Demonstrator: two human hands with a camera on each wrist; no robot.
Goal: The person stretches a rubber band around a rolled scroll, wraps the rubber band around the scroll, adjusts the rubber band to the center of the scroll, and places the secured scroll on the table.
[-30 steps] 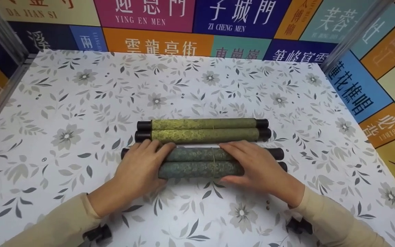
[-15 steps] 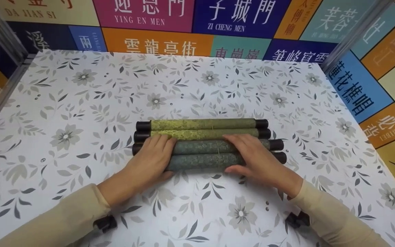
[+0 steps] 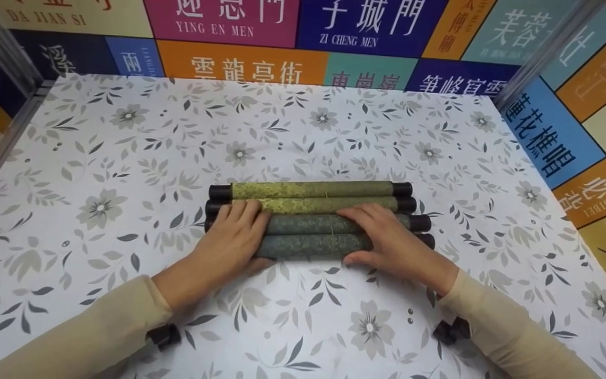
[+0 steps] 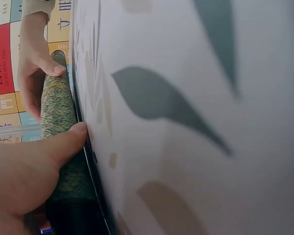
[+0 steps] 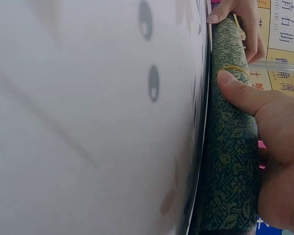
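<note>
A dark green brocade hanging scroll, rolled from both ends into two side-by-side rolls with black end knobs, lies crosswise on the table. My left hand grips its left part, fingers over the far side and thumb along the near side. Its right part is held the same way by my right hand. In the right wrist view, a thin yellow cord circles the roll close to my right thumb. Directly behind, parallel and right up against it, is a yellow-green scroll, also a double roll; my left fingertips overlap its near roll.
A white tablecloth with grey flowers and leaves covers the table. Panels printed with coloured blocks and characters stand along the back and sides, with clear posts at the back corners.
The dark green scroll has moved away from me, between both hands, closing the gap to the yellow-green scroll. Over the last half second it shifted only slightly.
</note>
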